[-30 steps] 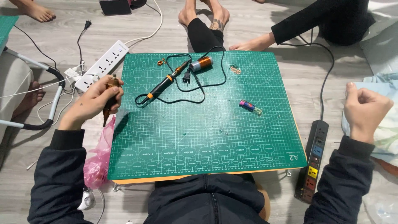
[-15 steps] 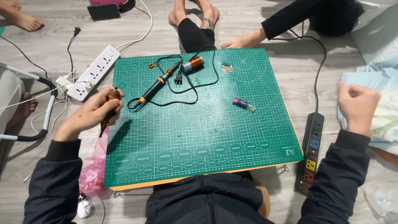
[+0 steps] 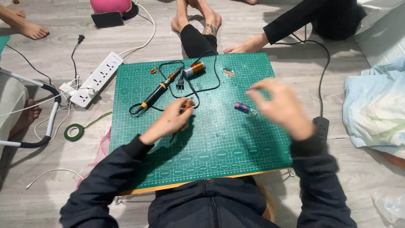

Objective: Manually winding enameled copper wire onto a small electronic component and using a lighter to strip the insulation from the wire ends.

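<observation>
I see a grey wood-plank floor (image 3: 371, 177) carrying a green cutting mat (image 3: 219, 143) that lies over a low board in front of me; other people's bare feet and legs sit past the mat's far edge. A white power strip (image 3: 96, 79) lies on the floor off the mat's far-left corner, a roll of green tape (image 3: 74, 131) off its left edge, and a pale blue cloth (image 3: 375, 109) off its right edge.

My left hand (image 3: 171, 120) rests over the middle of the mat, arm in a dark sleeve, its grip pressed together around a small orange-brown object (image 3: 188, 104) that I cannot make out clearly. My right hand (image 3: 280, 105) hovers above the right half of the mat, blurred; its fingers look loosely spread and hold nothing I can see.

Near the far edge lies a soldering iron (image 3: 158, 90) with a black and orange handle, its black cord looped round a spool of copper wire (image 3: 194, 69). A small purple cylinder (image 3: 243, 108) lies just beside my right hand.
</observation>
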